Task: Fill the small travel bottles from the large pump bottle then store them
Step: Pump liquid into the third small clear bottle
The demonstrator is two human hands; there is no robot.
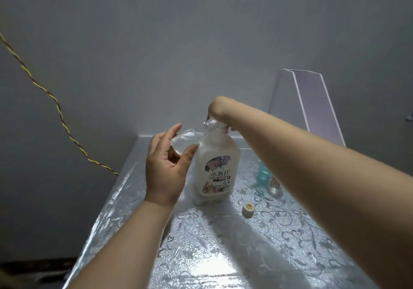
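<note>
The large white pump bottle stands upright on the desk, which is covered in a silvery sheet embossed with flowers. A printed label is seen on its front. Its pump head is almost wholly covered by the right hand, which is set on top of it. That hand is viewed from the wrist side, so its fingers are largely hidden. It cannot be told whether they are curled round the pump head or laid flat on it.

Just left of the pump bottle's neck, a clear travel bottle is pinched between the thumb and fingers of the left hand. It is tilted, with its open mouth brought up against the top of the pump bottle. The spout itself is blurred and hard to make out, and no fill level can be read through the clear plastic.

To the right of the pump bottle and nearer the viewer, a small pale cap lies on the desk, apart from everything else. Further right, a teal bottle and a small clear bottle are mostly blocked by the right forearm. Behind them, a clear panel leans near the wall. Well to the left of the pump bottle, a twisted cord is cut off by the frame edge.
</note>
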